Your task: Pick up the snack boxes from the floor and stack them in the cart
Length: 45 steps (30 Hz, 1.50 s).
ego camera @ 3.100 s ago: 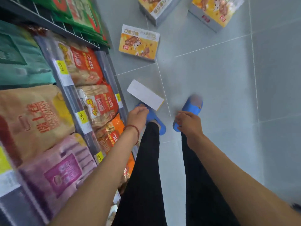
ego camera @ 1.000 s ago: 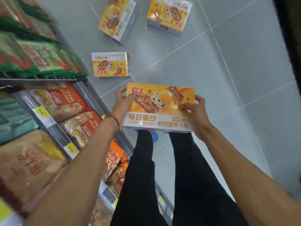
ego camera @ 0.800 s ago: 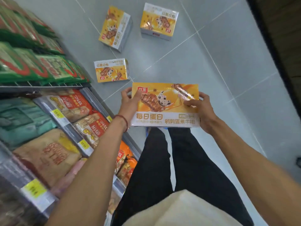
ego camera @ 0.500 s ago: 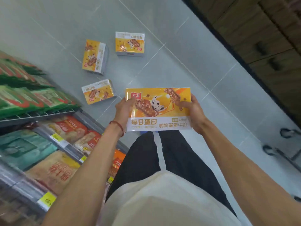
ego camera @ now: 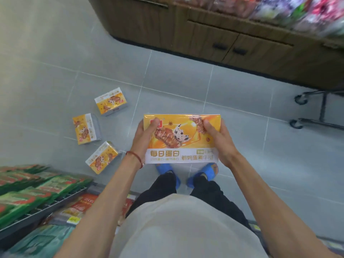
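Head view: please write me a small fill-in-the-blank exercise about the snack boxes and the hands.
1. The held snack box is gripped by ____ hands.
2. ____ snack boxes lie on the floor.
3. A red cord circles the ____ wrist.
4. The sandals are ____.

Missing words: both; three; left; blue

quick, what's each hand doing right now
Left hand: closed on the left end of the snack box, thumb on top.
Right hand: closed on the right end of the same box.
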### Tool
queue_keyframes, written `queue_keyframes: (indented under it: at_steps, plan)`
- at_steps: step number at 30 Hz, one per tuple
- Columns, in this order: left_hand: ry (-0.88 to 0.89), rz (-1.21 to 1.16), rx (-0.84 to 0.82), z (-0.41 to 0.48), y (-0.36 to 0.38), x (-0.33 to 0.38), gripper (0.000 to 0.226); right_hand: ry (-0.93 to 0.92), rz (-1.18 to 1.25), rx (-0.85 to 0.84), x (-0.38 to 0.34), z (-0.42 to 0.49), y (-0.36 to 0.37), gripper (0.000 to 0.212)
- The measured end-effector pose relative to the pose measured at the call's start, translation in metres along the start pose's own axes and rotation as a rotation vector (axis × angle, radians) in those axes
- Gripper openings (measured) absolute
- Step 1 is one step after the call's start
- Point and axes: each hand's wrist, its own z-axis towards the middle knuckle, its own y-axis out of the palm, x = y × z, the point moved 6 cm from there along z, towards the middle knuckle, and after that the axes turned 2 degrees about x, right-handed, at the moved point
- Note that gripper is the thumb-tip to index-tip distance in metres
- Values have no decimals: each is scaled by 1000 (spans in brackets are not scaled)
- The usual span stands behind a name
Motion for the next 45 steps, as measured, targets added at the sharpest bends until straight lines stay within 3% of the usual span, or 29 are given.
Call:
queue_keyframes:
  at_steps: [2,4,6,8,12,18,36,45]
  plan:
    - [24,31,-50,-7,36,12,36,-21,50,47,-6,-5,-31,56]
    - [35,47,-79,-19,75,26,10,-53,105,83,-13,-10,-64,51]
    - [83,111,-118,-32,119,42,21,-77,155,123,-19,-15,-100,47]
    - [113,170,-139,-34,158,49,9,-94,213,166,-26,-22,-138,43]
    - [190,211,-234,-41,238,61,45,-126,309,235,-41,-36,-212,42]
    - [267,258,-341,-59,359,74,49,-221,406,329,-69,-54,-320,28]
    - [298,410,-574,-53,654,89,50,-221,623,616,-85,-36,-558,48]
    - [258,502,-715,-20,810,97,53,-180,666,775,-108,0,-671,42]
